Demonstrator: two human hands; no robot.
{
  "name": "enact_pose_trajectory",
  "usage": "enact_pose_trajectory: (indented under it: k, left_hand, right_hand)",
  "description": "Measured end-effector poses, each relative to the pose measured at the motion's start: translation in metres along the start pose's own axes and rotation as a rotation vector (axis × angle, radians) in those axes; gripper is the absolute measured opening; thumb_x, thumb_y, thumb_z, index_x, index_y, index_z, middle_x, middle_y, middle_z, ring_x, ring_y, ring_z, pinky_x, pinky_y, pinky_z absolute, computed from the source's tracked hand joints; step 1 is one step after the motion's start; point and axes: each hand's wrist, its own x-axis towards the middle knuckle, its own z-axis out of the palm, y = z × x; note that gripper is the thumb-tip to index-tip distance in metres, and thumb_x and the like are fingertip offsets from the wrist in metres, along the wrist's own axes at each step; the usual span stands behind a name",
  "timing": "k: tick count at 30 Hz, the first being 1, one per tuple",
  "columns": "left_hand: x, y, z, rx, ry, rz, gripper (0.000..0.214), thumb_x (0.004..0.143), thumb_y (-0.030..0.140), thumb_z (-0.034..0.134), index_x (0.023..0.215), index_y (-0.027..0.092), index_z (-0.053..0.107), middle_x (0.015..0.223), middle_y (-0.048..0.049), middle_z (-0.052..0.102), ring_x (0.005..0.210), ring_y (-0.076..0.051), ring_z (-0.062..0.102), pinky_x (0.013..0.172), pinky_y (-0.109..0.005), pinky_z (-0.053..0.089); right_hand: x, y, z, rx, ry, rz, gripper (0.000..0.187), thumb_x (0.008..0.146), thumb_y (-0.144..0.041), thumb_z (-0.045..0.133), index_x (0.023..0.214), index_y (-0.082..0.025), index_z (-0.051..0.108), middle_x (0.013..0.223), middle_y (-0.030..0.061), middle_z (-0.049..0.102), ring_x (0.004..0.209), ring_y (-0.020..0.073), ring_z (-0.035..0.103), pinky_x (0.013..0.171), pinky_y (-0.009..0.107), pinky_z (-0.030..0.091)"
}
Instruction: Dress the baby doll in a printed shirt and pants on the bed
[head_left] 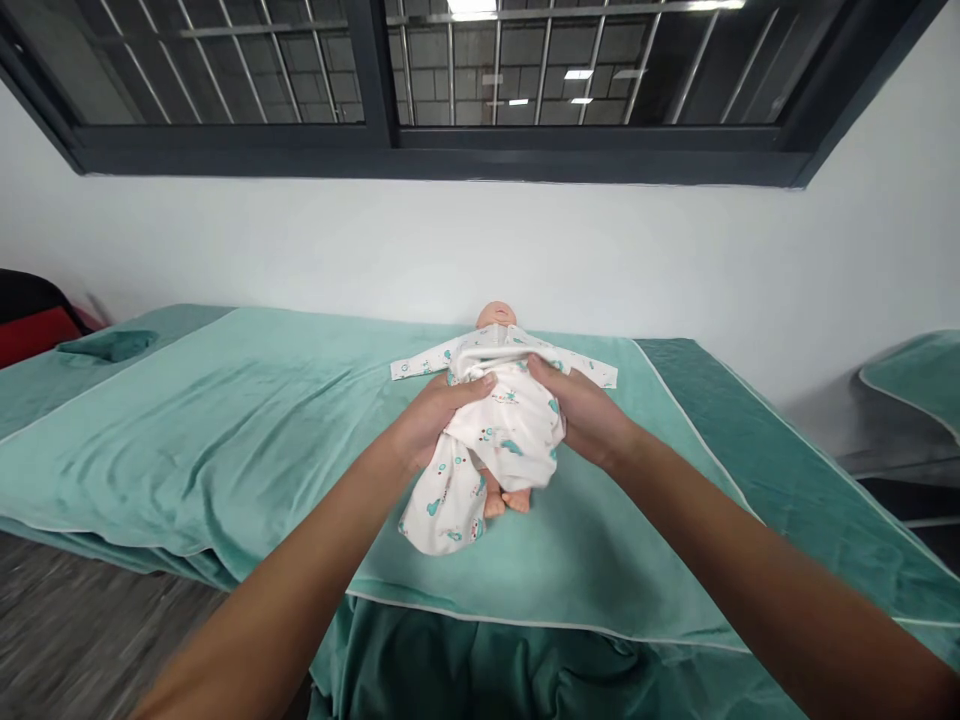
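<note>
A baby doll (pixel 496 315) lies on its back on a light green towel (pixel 247 440), head toward the wall, bare feet toward me. It wears a white garment with teal prints (pixel 517 425), sleeves spread to both sides. My left hand (pixel 431 420) grips the garment's left front flap over the doll's belly, fingers curled on the cloth. My right hand (pixel 581 410) holds the right flap against the doll's chest, thumb and fingers pressed on the fabric. A loose garment leg hangs toward me below my left hand.
The towel covers a bed with a darker green sheet (pixel 757 440). A folded green cloth (pixel 109 345) lies at the far left, beside something red and black (pixel 30 325). A second green-covered bed (pixel 919 380) stands at right. White wall and dark window behind; grey floor at lower left.
</note>
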Motion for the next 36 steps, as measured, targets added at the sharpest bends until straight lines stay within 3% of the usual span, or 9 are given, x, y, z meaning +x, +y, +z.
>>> enact_pose_trajectory:
  k: [5,10,14,17,22,25,30,34,36]
  left_hand:
    - [0.006,-0.036,-0.003,0.238,0.154,-0.15,0.044,0.073,0.039,0.079,0.108,0.014,0.068,0.098,-0.0121,0.075,0.087,-0.028,0.071,0.077,-0.038,0.054]
    - [0.011,-0.062,0.004,1.031,0.039,-0.164,0.014,0.079,0.03,0.064,0.082,0.018,0.07,0.083,-0.0093,0.073,0.08,-0.028,0.067,0.071,-0.036,0.046]
    - [0.008,-0.072,0.013,1.268,-0.045,-0.147,0.011,0.076,0.027,0.065,0.085,0.021,0.071,0.093,-0.0114,0.074,0.091,-0.03,0.067,0.077,-0.035,0.045]
    - [0.005,-0.072,0.016,1.238,-0.068,-0.159,0.013,0.078,0.027,0.064,0.088,0.022,0.07,0.097,-0.0104,0.074,0.091,-0.029,0.066,0.077,-0.034,0.045]
    - [0.001,-0.063,0.02,1.039,-0.075,-0.173,0.018,0.084,0.035,0.057,0.088,0.021,0.067,0.09,-0.0058,0.072,0.08,-0.026,0.065,0.067,-0.033,0.044]
    - [0.001,-0.063,0.024,0.761,-0.069,-0.189,0.025,0.084,0.042,0.062,0.094,0.02,0.069,0.086,-0.0039,0.071,0.074,-0.022,0.064,0.065,-0.032,0.045]
    - [0.007,-0.061,0.019,0.262,-0.143,-0.262,0.04,0.077,0.04,0.077,0.111,0.021,0.069,0.108,-0.0076,0.072,0.098,-0.023,0.067,0.087,-0.034,0.05]
    - [0.014,-0.045,0.004,0.333,-0.326,-0.32,0.055,0.068,0.029,0.084,0.12,0.022,0.067,0.117,-0.0094,0.071,0.108,-0.025,0.064,0.092,-0.035,0.049]
    - [0.019,-0.035,-0.001,0.432,-0.328,-0.293,0.061,0.065,0.023,0.084,0.123,0.024,0.066,0.119,-0.0079,0.07,0.11,-0.026,0.063,0.092,-0.036,0.049]
  right_hand:
    - [-0.038,0.058,-0.012,0.009,0.11,0.207,0.045,0.083,-0.051,0.069,0.114,-0.018,0.07,0.092,0.0088,0.077,0.078,0.0251,0.072,0.07,0.037,0.057]
    - [-0.072,0.113,-0.025,-0.162,0.371,0.26,0.04,0.078,-0.054,0.071,0.099,-0.02,0.074,0.093,0.0082,0.077,0.086,0.0308,0.071,0.078,0.042,0.055]
    - [-0.082,0.128,-0.023,-0.436,0.441,0.222,0.047,0.081,-0.06,0.064,0.105,-0.021,0.073,0.099,0.0088,0.077,0.1,0.0356,0.068,0.087,0.046,0.051]
    - [-0.084,0.129,-0.019,-0.483,0.439,0.16,0.051,0.085,-0.062,0.058,0.11,-0.02,0.071,0.099,0.0097,0.076,0.102,0.0357,0.067,0.087,0.046,0.051]
    - [-0.087,0.134,-0.023,-0.386,0.468,0.058,0.047,0.088,-0.058,0.056,0.116,-0.021,0.066,0.12,0.0095,0.071,0.118,0.0326,0.059,0.097,0.045,0.047]
    - [-0.083,0.137,-0.028,-0.319,0.515,-0.04,0.043,0.09,-0.053,0.055,0.119,-0.023,0.062,0.122,0.009,0.068,0.119,0.0295,0.058,0.1,0.043,0.045]
    - [-0.06,0.13,-0.039,-0.42,0.625,-0.178,0.024,0.089,-0.049,0.052,0.095,-0.026,0.057,0.098,0.0053,0.067,0.097,0.026,0.06,0.09,0.039,0.047]
    - [-0.037,0.122,-0.051,-0.545,0.645,-0.213,0.02,0.089,-0.046,0.047,0.086,-0.026,0.048,0.082,0.002,0.06,0.082,0.0244,0.057,0.077,0.036,0.046]
    - [-0.027,0.12,-0.057,-0.587,0.654,-0.229,0.02,0.088,-0.047,0.047,0.085,-0.027,0.047,0.078,0.0012,0.059,0.079,0.0239,0.055,0.075,0.035,0.044]
